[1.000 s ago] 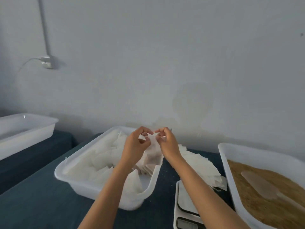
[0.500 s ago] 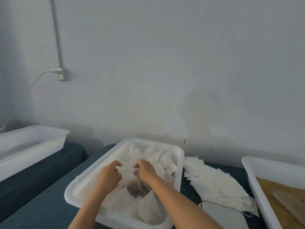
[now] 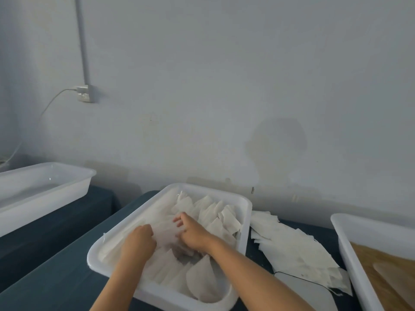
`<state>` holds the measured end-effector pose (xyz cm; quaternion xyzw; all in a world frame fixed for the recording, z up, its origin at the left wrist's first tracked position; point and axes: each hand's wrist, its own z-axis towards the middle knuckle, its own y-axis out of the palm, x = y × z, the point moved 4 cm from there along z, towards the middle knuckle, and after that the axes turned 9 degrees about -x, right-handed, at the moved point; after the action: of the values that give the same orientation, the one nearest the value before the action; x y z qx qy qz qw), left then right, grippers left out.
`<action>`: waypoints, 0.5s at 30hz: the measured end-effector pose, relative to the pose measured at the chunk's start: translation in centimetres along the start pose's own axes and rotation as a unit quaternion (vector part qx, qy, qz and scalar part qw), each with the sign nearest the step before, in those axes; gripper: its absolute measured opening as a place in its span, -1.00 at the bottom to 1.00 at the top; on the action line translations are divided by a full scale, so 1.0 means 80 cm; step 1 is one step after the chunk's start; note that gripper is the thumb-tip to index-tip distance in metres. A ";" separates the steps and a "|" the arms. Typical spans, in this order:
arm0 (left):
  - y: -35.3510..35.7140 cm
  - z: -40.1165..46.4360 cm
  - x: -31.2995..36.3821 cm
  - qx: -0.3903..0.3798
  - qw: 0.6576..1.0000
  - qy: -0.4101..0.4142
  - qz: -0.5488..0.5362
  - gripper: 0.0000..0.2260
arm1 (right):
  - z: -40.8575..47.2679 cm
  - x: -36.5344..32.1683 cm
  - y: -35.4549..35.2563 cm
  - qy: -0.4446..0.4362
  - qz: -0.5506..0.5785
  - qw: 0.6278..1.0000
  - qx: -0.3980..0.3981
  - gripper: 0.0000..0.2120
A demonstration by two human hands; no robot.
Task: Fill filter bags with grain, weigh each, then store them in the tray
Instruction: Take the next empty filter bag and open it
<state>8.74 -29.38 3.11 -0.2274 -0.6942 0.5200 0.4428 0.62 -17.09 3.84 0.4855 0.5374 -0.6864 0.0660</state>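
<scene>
Both hands work inside the middle tray [image 3: 246, 206], a white plastic tray on the dark blue bench [image 3: 67, 272]. The tray holds a loose heap of white filter bags [image 3: 211, 212].

The left hand [image 3: 138, 243] lies knuckles-up on the bags at the tray's left half. Its fingers are curled under; whether its grip is clamped on a bag cannot be told. The right hand [image 3: 193, 232] rests on the bags just beside it, near the tray centre, fingers extended forward and slightly apart, pressing on the heap; its grip is not closed on anything visible.

A pile of flat bags [image 3: 289, 245] lies on the bench immediately right of the tray, partly overlapping a white scale [image 3: 305, 290] at the lower edge.

At far right a second white tray [image 3: 343, 243] contains brown grain [image 3: 377, 265], with a pale scoop [image 3: 390, 272] lying on it. At far left a third white tray [image 3: 45, 187] sits on a separate dark surface. A wall socket [image 3: 84, 94] with a plugged cable is mounted on the wall behind.
</scene>
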 end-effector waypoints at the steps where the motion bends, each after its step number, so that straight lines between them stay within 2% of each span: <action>1: -0.004 -0.003 0.002 0.018 1.000 0.006 0.007 -0.93 | -0.010 -0.001 -0.016 -0.021 0.016 0.999 0.034 -0.67; 3: -0.011 -0.009 0.010 0.070 0.997 0.035 0.001 -0.87 | -0.037 0.005 -0.057 -0.047 0.074 0.990 0.109 -0.73; 5: -0.019 -0.016 0.025 0.123 0.990 0.076 -0.008 -0.82 | -0.072 0.028 -0.105 -0.040 0.082 0.973 0.212 -0.76; 7: -0.026 -0.023 0.046 0.151 0.982 0.109 -0.007 -0.83 | -0.111 0.065 -0.151 0.016 0.018 0.950 0.311 -0.78; 9: -0.028 -0.027 0.071 0.158 0.978 0.135 -0.008 -0.84 | -0.148 0.109 -0.187 0.118 -0.056 0.925 0.356 -0.81; 10: -0.028 -0.028 0.086 0.158 0.976 0.149 -0.013 -0.84 | -0.164 0.133 -0.198 0.180 -0.085 0.917 0.344 -0.82; 13: -0.023 -0.035 0.135 0.162 0.967 0.195 -0.036 -0.84 | -0.201 0.190 -0.209 0.333 -0.134 0.902 0.239 -0.88; 14: -0.020 -0.038 0.151 0.162 0.963 0.210 -0.042 -0.84 | -0.210 0.205 -0.208 0.367 -0.134 0.896 0.211 -0.81; 15: -0.015 -0.040 0.165 0.159 0.960 0.224 -0.048 -0.85 | -0.218 0.218 -0.204 0.396 -0.127 0.890 0.186 -0.64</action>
<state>4.97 -17.95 9.45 -0.2310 -0.4952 0.5375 0.6423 -8.08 11.15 2.82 0.6483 0.4385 -0.5268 -0.3315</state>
